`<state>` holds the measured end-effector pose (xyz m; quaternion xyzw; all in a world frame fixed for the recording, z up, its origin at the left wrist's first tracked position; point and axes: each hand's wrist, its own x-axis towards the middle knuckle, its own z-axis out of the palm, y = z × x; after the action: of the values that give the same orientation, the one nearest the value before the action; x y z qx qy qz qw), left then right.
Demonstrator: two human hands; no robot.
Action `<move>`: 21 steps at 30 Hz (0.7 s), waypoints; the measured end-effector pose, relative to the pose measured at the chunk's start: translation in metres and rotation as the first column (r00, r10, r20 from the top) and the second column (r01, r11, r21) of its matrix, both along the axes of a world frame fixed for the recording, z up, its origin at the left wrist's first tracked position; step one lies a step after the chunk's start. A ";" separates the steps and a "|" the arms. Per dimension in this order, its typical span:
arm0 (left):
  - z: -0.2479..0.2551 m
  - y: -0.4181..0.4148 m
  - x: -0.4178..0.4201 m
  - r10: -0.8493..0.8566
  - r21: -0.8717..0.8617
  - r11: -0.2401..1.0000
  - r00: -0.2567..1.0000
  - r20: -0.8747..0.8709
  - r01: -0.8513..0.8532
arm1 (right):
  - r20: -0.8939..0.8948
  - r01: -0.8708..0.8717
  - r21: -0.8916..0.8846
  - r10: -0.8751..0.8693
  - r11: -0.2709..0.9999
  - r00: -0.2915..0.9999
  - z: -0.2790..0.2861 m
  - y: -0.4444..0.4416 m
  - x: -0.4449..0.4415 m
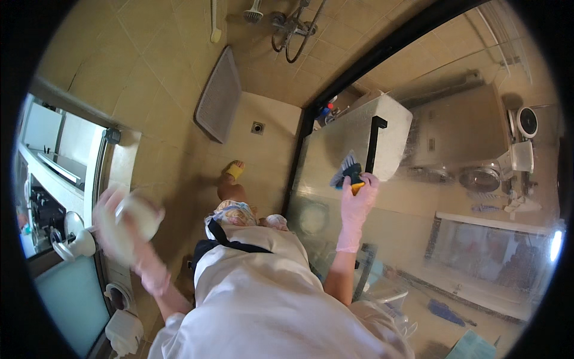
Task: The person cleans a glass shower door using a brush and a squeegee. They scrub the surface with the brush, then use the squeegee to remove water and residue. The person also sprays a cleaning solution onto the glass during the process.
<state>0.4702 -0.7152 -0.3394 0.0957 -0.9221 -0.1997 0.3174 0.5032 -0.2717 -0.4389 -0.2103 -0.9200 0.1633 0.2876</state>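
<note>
On the right, my right hand (360, 197), in a pink glove, grips a scrub brush (350, 169) with a dark body and a yellow part. Its pale bristles are at the glass shower panel (314, 179), beside the black door handle (373, 146); whether they touch the glass I cannot tell. At the left, my left hand (134, 233), also gloved in pink, is blurred. A whitish rounded object (139, 215) is at its fingers, too blurred to name, and the hold is unclear.
A grey plastic mat (219, 96) leans against the tiled wall, near a floor drain (257, 128). Shower taps with a hose (293, 29) are mounted at the top. An open window (67, 157) lies left. Wall-mounted white holders (123, 332) stand below it.
</note>
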 end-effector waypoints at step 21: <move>-0.296 0.481 -0.299 -0.995 0.929 -0.060 0.050 -0.084 0.364 | 0.470 0.333 0.199 -0.388 0.922 0.793 -0.039 0.029 -0.017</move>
<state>0.1713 -0.2343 -0.6357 -0.2737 -0.6206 -0.6664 -0.3096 0.4860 -0.2429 -0.4774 -0.4013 -0.9128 -0.0036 0.0755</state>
